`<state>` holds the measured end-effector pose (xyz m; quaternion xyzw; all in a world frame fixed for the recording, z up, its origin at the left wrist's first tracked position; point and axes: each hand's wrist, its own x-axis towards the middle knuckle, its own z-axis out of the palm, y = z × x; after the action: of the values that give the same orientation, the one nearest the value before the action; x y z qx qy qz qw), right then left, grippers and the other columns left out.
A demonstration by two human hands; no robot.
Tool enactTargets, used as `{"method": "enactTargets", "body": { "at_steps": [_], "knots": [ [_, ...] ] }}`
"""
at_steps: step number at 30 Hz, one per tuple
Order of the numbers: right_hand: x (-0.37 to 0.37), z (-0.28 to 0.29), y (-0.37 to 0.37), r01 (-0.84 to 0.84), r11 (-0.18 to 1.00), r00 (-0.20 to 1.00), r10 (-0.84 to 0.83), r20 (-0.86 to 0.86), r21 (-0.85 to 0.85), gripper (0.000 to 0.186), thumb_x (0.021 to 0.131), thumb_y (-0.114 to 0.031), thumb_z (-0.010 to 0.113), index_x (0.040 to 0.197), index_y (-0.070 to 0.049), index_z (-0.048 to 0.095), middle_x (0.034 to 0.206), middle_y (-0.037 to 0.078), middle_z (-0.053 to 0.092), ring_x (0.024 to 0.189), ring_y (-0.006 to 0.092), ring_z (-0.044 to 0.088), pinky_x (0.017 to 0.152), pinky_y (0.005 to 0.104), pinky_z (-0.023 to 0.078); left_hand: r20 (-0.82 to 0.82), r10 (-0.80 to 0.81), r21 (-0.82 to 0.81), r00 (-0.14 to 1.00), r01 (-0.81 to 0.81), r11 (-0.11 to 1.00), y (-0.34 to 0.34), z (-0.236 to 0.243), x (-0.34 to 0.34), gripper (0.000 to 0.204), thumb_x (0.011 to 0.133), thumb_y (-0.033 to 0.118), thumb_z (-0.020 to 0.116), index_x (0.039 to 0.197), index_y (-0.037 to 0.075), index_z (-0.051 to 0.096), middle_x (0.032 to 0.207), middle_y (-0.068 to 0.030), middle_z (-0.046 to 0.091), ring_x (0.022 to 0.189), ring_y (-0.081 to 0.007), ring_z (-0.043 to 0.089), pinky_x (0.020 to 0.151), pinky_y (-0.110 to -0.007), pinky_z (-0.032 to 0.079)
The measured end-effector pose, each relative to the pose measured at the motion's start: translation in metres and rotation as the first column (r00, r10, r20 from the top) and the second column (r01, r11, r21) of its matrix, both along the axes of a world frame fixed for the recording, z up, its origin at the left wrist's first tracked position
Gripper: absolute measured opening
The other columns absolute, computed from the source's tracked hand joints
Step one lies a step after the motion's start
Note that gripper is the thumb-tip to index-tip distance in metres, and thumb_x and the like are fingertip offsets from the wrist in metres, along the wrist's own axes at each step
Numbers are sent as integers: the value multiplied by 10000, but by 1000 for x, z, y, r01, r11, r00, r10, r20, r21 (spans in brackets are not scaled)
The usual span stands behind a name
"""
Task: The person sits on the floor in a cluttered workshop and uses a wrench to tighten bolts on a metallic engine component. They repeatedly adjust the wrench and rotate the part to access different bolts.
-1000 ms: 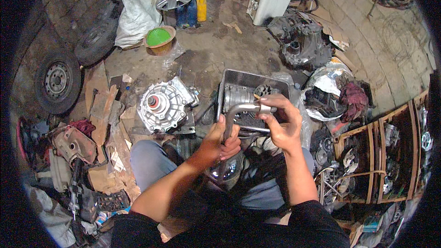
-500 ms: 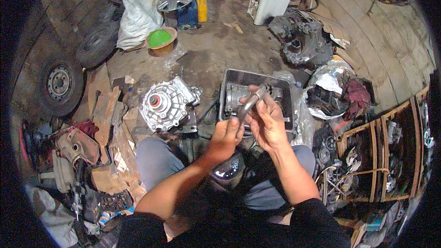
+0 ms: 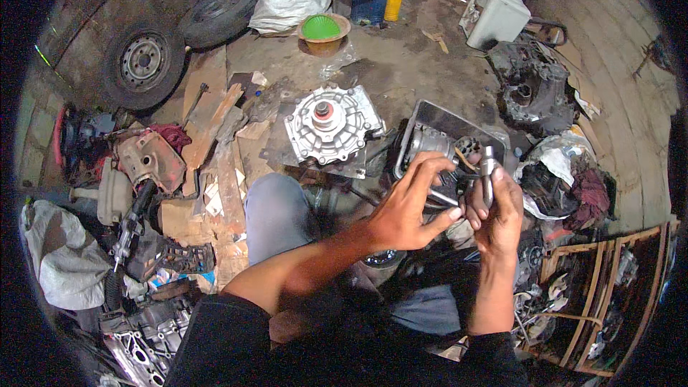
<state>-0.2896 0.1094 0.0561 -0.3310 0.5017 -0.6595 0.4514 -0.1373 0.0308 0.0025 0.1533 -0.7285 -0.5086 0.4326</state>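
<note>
My right hand (image 3: 496,208) is closed around a bent metal bar with a socket-like end, seemingly a socket wrench (image 3: 489,165). Its socket end points up above my fingers. Just to the left, my left hand (image 3: 412,204) is open, thumb and fingers spread apart. A shiny rod (image 3: 443,198) shows between the two hands; whether it is part of the wrench I cannot tell. Beyond them is a grey rectangular tub (image 3: 413,122) with a cylindrical metal part (image 3: 432,142) in it, partly hidden by my fingers. A round silver gear housing (image 3: 331,129) stands left of the tub.
Wheels with tyres (image 3: 143,59) lean at the far left. A basin with a green bowl (image 3: 322,29) and a white box (image 3: 494,14) are at the back. A dark gearbox casing (image 3: 532,86) lies at right, above a wooden rack (image 3: 609,294) of parts. Cardboard (image 3: 215,129) covers floor at left.
My left hand has let go of the wrench and opened. The right hand has turned it so its socket end points up. The view has swung left, shifting everything rightward.
</note>
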Motion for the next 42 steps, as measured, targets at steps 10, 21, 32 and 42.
{"method": "enactTargets", "body": {
  "at_steps": [10,21,32,42],
  "knots": [
    [15,-19,11,-348,881,929,276,248,322,268,1003,-275,558,1110,-29,553,542,-7,450,380,93,378,427,303,387,225,-106,-284,969,169,944,-7,-6,18,448,907,185,651,1288,12,491,1239,-230,520,1115,-436,562,913,-458,485],
    [36,1,15,-447,891,803,358,477,84,637,887,-207,680,1398,-70,324,805,104,522,524,191,522,411,355,472,24,-116,-236,993,118,965,-8,6,34,262,840,190,760,975,-2,643,872,-151,689,831,-326,700,722,-395,538],
    [49,-29,14,-404,903,892,424,-157,146,659,947,-534,597,1358,-26,515,671,36,549,557,113,514,506,253,396,-14,295,198,955,-287,937,-17,17,46,199,945,182,664,888,-7,636,724,-72,660,720,-73,604,654,-288,498],
    [32,-20,17,-146,989,956,148,-253,26,583,916,-475,674,1206,26,602,630,-16,488,518,82,448,439,245,354,10,-68,30,998,68,997,-28,24,66,205,999,190,548,1131,33,558,992,-104,623,956,-200,619,851,-360,482]
  ]
}}
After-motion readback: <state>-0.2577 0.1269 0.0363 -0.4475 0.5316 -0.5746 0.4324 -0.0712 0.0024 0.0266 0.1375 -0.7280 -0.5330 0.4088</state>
